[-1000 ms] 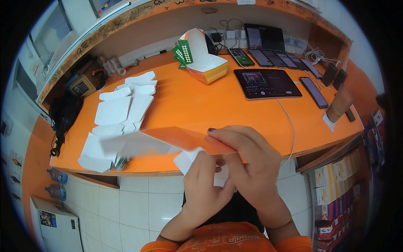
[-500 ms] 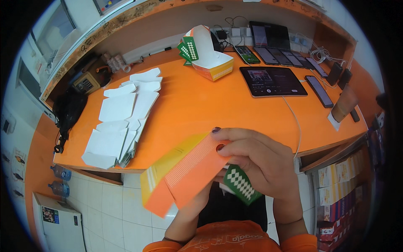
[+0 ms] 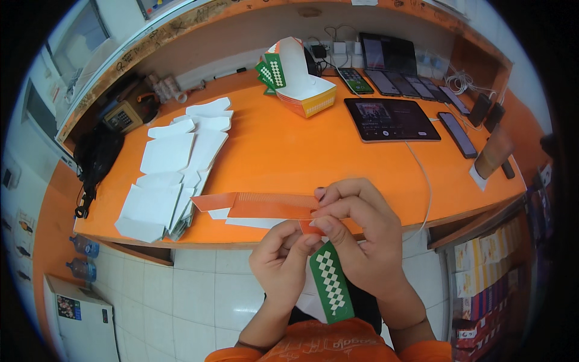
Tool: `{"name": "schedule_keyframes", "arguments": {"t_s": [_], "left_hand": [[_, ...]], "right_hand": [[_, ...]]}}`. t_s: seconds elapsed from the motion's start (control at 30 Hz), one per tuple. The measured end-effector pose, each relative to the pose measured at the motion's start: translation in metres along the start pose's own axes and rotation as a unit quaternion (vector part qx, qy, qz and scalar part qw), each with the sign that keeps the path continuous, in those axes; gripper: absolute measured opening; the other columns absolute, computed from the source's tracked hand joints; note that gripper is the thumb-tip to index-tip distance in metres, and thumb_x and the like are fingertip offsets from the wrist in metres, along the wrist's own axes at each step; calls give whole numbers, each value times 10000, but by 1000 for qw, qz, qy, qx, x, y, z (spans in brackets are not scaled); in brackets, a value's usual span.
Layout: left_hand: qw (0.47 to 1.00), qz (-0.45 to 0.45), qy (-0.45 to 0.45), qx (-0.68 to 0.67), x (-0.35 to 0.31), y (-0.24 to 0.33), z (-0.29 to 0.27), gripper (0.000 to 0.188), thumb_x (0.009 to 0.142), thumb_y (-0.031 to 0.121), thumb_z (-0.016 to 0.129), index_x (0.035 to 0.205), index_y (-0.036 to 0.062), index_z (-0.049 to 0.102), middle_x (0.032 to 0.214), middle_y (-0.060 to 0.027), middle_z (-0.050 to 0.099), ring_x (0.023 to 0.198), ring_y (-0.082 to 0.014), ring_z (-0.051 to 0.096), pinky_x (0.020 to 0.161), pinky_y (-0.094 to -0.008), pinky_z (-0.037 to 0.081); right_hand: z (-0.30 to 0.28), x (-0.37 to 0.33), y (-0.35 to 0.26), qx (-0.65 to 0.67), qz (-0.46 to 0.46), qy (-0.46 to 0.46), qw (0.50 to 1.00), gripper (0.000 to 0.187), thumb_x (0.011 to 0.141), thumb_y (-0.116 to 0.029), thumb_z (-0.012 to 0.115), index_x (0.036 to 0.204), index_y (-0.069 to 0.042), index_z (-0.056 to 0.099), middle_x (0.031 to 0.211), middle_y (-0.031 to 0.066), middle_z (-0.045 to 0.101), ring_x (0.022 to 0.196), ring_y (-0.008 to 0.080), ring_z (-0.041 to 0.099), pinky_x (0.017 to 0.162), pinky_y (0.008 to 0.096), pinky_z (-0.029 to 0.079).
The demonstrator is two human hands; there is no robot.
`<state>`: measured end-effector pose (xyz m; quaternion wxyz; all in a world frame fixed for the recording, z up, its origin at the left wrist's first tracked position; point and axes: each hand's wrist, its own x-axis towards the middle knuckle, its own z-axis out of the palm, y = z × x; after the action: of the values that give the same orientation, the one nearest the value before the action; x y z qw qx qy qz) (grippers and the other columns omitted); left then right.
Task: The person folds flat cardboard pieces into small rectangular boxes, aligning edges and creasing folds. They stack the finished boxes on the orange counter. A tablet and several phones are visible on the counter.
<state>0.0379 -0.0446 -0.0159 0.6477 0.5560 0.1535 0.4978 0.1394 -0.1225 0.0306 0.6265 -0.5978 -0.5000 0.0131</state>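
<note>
A partly folded cardboard food box (image 3: 271,206), orange outside and white inside, is held up over the table's front edge. A green side panel with white diamonds hangs down toward my shirt. My right hand (image 3: 365,232) pinches the box at its right end, thumb and fingers on the orange strip. Below that strip, my left hand (image 3: 282,256) pinches a small orange flap near the corner. At the left of the table lies a stack of flat white box blanks (image 3: 175,163). An assembled box (image 3: 307,93) with its lid up stands at the back middle.
A tablet (image 3: 392,119) lies at the right, with several phones (image 3: 401,83) and charging cables behind it. A cup (image 3: 493,154) with a brown drink stands near the right edge. A black bag (image 3: 99,154) sits at the far left of the orange table (image 3: 289,157).
The box has turned from slanting to nearly level, its yellow side now out of sight and white showing below. My left hand has come into view on the orange flap.
</note>
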Motion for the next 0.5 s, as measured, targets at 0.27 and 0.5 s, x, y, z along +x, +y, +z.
{"name": "schedule_keyframes", "arguments": {"t_s": [0.27, 0.5], "left_hand": [[999, -26, -36, -29, 6, -6, -12, 154, 863, -53, 698, 994, -75, 620, 810, -113, 706, 711, -125, 685, 644, -214, 537], [997, 7, -70, -14, 4, -17, -9, 168, 861, -81, 677, 1017, -77, 616, 863, -141, 715, 755, -172, 706, 685, -253, 570]], "right_hand": [[-1, -8, 7, 73, 49, 5, 996, 83, 872, -59, 702, 888, 19, 678, 980, 101, 603, 998, 230, 621, 923, 344, 487], [4, -15, 9, 84, 7, 15, 996, 66, 867, -24, 696, 893, 32, 671, 1003, 112, 615, 980, 232, 634, 868, 304, 513]]}}
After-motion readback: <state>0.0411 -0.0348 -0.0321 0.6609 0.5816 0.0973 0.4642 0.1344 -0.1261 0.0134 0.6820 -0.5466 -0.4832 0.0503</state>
